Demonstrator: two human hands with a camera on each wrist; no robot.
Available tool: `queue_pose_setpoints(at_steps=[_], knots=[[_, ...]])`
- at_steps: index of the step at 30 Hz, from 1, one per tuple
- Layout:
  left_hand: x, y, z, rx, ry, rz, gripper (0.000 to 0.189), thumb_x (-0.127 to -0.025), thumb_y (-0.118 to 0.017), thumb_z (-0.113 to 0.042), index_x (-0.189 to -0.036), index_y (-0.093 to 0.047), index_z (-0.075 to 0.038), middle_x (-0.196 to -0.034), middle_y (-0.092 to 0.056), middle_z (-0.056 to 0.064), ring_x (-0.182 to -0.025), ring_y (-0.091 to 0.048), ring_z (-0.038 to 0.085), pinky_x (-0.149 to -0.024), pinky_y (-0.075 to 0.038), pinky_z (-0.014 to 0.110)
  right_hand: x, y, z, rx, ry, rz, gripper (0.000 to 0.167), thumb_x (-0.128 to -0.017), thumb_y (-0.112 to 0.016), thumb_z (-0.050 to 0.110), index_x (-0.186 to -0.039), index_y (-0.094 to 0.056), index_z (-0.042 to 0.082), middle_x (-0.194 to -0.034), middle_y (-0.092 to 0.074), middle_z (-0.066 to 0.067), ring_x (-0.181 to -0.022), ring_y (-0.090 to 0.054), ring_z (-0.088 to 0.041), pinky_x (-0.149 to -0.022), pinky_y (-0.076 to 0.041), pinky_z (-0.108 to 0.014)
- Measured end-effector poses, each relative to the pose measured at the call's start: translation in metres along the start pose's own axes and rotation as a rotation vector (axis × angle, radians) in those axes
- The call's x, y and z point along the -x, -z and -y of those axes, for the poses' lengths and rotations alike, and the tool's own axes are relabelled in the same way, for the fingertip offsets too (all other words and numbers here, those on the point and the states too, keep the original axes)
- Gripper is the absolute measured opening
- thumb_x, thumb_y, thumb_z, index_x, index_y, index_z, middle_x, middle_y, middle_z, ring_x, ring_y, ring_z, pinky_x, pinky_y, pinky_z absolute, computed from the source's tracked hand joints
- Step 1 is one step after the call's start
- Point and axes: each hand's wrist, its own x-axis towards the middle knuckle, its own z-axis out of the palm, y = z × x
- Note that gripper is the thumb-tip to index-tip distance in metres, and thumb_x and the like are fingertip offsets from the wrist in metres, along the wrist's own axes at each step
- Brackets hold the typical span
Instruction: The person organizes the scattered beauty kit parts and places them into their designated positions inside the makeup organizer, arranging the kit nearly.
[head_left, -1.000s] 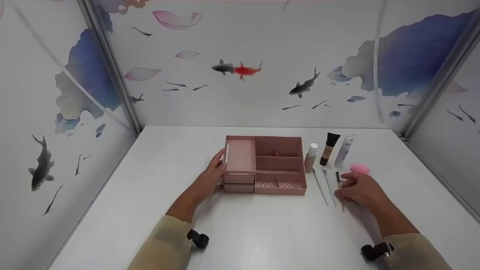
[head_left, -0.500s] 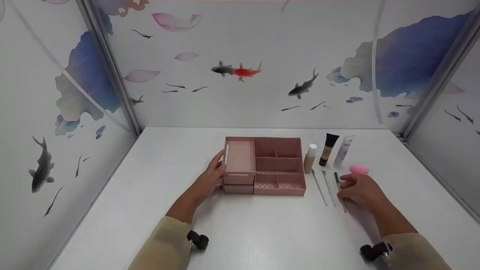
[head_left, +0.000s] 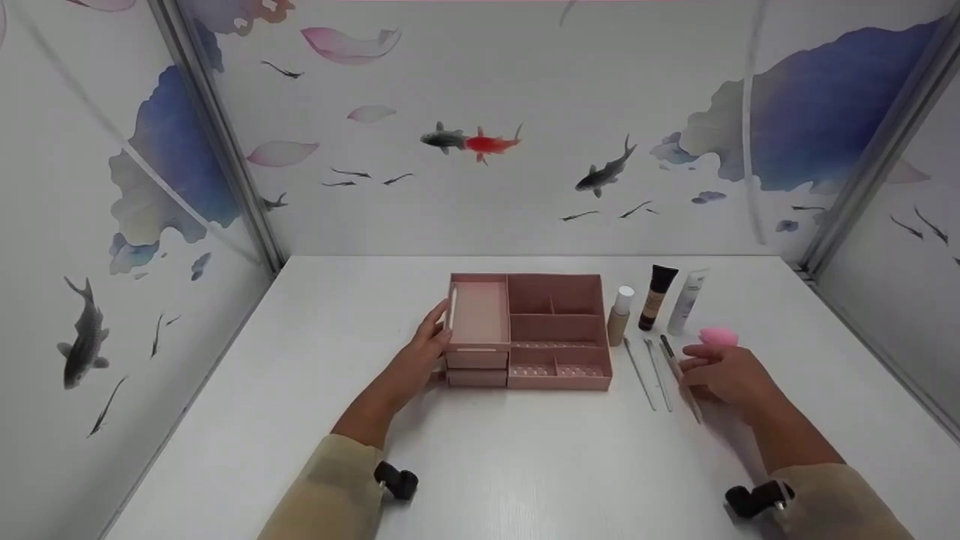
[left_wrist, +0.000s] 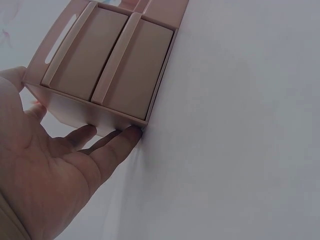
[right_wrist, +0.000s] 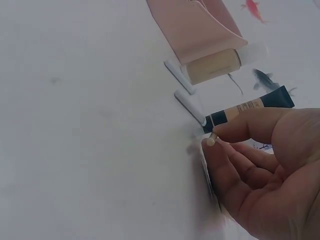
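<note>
Left hand (head_left: 405,369) spread against smooth, boxy pink organizer (head_left: 555,328); right hand (head_left: 726,376) pinching slender, dark-tipped brush (head_left: 671,355).

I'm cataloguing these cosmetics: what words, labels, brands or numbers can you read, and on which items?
No text is clear enough to quote.
Bottle: a small printed line, too blurred to read.
Black-and-tan tube: printed lettering, too blurred to read.
White tube: faint marks, too small to read.

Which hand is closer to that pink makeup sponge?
Right. The right hand is just in front of the pink makeup sponge, pinching a brush; the left hand is far left of the sponge, touching the pink organizer.
</note>
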Motion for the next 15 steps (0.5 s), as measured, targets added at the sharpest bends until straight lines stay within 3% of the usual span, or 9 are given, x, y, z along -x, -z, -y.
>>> queue_pose_setpoints(at_steps=[9, 15], knots=[[0.001, -0.001, -0.001, 0.001, -0.015, 0.005, 0.057, -0.111, -0.039, -0.062, -0.162, -0.014, -0.065, -0.181, -0.014, 0.002, -0.163, -0.030, 0.045, -0.123, -0.035, 0.072, 0.001, 0.005, 0.006, -0.200, 0.003, -0.002, 0.066, -0.099, -0.076, 0.015, -0.158, -0.049, 0.003, -0.142, -0.068, -0.017, -0.098, -0.073, -0.012, -0.085, -0.063, -0.025], [0.001, 0.000, -0.001, 0.014, -0.015, 0.003, 0.056, -0.111, -0.040, -0.063, -0.162, -0.015, -0.066, -0.181, -0.014, 0.003, -0.163, -0.029, 0.044, -0.122, -0.034, 0.074, 0.004, 0.005, 0.014, -0.250, 0.002, -0.004, 0.060, -0.102, -0.071, 0.014, -0.158, -0.051, 0.008, -0.142, -0.061, -0.016, -0.105, -0.071, -0.016, -0.089, -0.063, -0.026]])
